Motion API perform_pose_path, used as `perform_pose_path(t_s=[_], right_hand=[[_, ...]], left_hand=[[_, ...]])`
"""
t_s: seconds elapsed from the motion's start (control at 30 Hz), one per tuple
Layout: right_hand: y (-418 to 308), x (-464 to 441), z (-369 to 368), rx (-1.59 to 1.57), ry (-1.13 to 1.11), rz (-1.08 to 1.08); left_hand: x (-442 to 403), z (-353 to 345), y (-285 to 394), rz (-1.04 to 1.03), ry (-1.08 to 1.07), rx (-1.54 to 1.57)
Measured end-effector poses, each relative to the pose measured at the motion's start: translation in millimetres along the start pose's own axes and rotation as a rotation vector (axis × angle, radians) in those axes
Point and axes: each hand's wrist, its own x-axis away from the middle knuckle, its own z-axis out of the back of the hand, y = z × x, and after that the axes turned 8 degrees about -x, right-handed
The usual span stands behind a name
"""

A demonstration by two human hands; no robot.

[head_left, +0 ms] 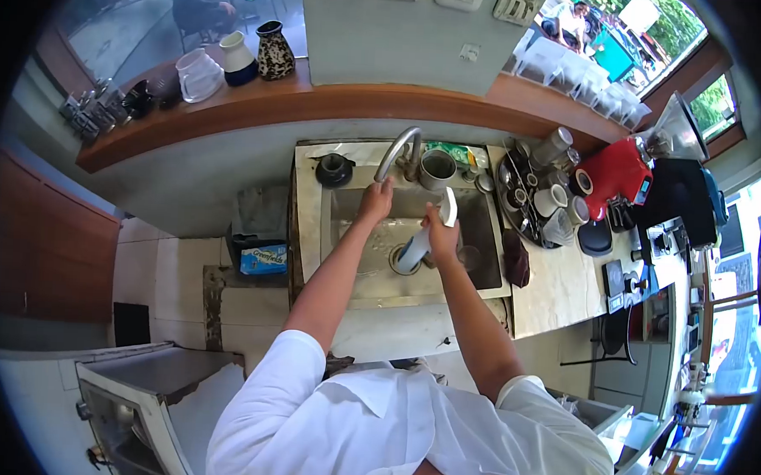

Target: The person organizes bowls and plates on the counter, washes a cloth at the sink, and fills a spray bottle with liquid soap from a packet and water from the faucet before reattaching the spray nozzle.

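My left hand (377, 201) is closed at the lower end of the curved metal faucet (394, 153), over the left side of the sink (357, 292). Gripped in my right hand (443, 233) is a spray bottle (415, 253) with a white trigger head, tilted over the basin near the drain. Its body looks white and blue, partly hidden by my fingers. Behind my right hand, a metal cup (437, 169) stands on the sink's back ledge. A small dark pot-like item (334, 170) sits at the ledge's back left.
On the right counter, a round tray (506, 211) holds cups and utensils, with a dark cloth (515, 259) beside it. Farther right stands a red coffee grinder (614, 173). A bin (261, 215) is left of the sink. Vases (275, 53) line the wooden ledge (208, 103).
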Motion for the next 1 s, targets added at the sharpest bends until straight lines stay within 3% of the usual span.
perform_pose_path(t_s=[0.03, 0.1, 0.23, 0.27, 0.3, 0.37, 0.47, 0.53, 0.57, 0.63, 0.67, 0.77, 0.8, 0.83, 0.9, 0.97, 1.0], right_hand=[[15.2, -4.6, -2.3, -0.013, 0.002, -0.006], [32.1, -6.4, -7.2, 0.079, -0.063, 0.058], [59.5, -14.7, -19.3, 0.128, -0.165, 0.253], [64.9, -20.5, -19.9, 0.131, -0.159, 0.251], [65.8, -26.8, -20.2, -0.079, 0.001, 0.132], [57.3, -42.6, -8.9, -0.461, 0.254, -0.194], [13.0, -38.9, 15.3, -0.855, 0.217, -0.331], [-2.0, -51.2, 42.4, -0.981, 0.061, -0.325], [-11.6, -53.7, 53.6, -1.046, 0.014, -0.316], [-17.0, -65.7, 66.8, -1.088, -0.031, -0.253], [-17.7, -67.5, 68.0, -1.057, -0.025, -0.260], [-33.9, -52.3, 44.6, -0.983, -0.219, -0.323], [-45.9, -41.1, 31.9, -1.002, -0.242, -0.304], [-57.5, -28.7, 19.7, -0.997, -0.247, -0.307], [-77.5, -3.8, -1.0, -0.673, -0.130, -0.241], [-92.4, 10.3, -8.3, -0.680, -0.131, -0.262], [-98.2, 13.8, -7.8, -0.558, -0.202, -0.179]], left_hand=[[9.8, -4.9, 12.1, -0.060, 0.237, -0.523], [27.4, 27.7, 85.9, -0.127, 0.264, -0.185], [35.6, 46.8, 102.1, -0.057, 0.253, -0.056], [35.6, 52.9, 94.9, 0.168, 0.200, -0.073], [35.9, 56.7, 84.1, 0.391, 0.144, -0.089], [46.9, 51.8, 56.1, 0.433, 0.058, -0.075], [76.8, 51.2, 63.4, 0.467, -0.047, -0.118], [87.0, 61.2, 86.9, 1.076, -0.296, 0.480], [88.0, 62.1, 97.0, 1.071, -0.313, 0.480], [94.9, 62.9, 119.7, 0.780, -0.496, 1.227], [92.7, 64.4, 136.4, 0.767, -0.490, 1.402], [86.0, 41.5, 157.7, 0.653, -0.310, 1.238], [82.9, 44.6, 156.2, 0.652, -0.293, 1.321], [84.5, 44.1, 149.9, 0.649, -0.287, 1.324], [90.6, 41.5, 130.5, 0.613, -0.116, 1.341], [98.8, 44.5, 128.7, 0.633, -0.098, 1.343], [100.8, 42.5, 130.6, 0.653, -0.093, 1.188]])
